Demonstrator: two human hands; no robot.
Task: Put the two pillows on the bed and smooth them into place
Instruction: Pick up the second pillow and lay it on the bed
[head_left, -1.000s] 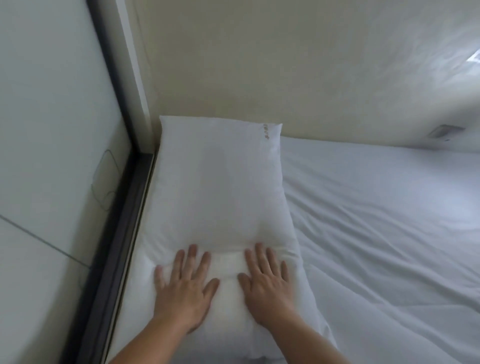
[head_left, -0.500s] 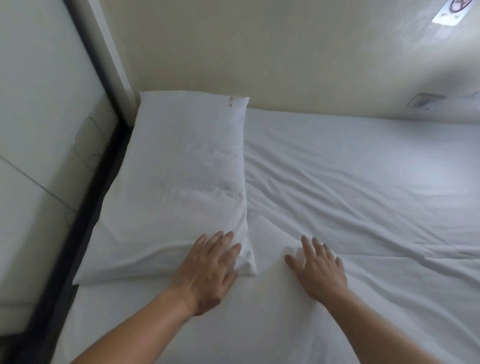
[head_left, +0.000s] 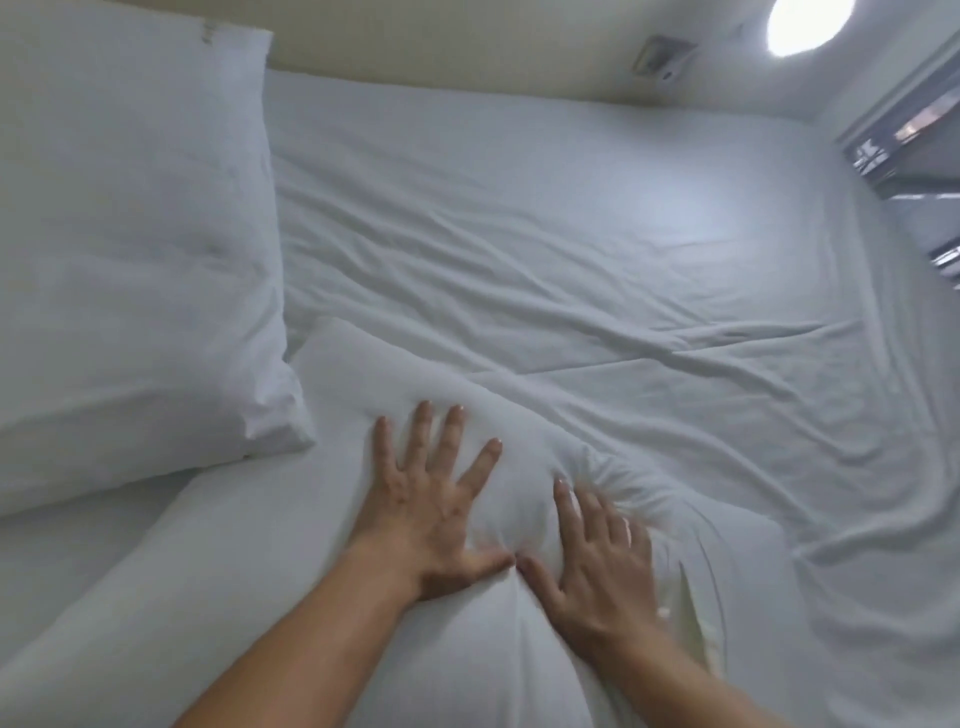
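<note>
A white pillow (head_left: 130, 270) lies flat at the left of the bed, its far end against the wall. A second white pillow (head_left: 291, 597) lies in front of me, running from near the first pillow's corner toward the lower right. My left hand (head_left: 431, 499) is flat on it with fingers spread. My right hand (head_left: 597, 561) presses beside it, fingers apart, and the fabric puckers just beyond its fingertips. The two thumbs nearly touch.
The white sheet (head_left: 571, 234) of the bed is creased across the middle and right. A beige wall (head_left: 467, 47) with a switch plate (head_left: 657, 57) runs along the far side. A round lamp (head_left: 808, 23) glows at the top right, above a dark frame (head_left: 909, 135).
The view has swung right, away from the first pillow. Both hands have left that pillow's near edge and the sheet and now press on the second pillow.
</note>
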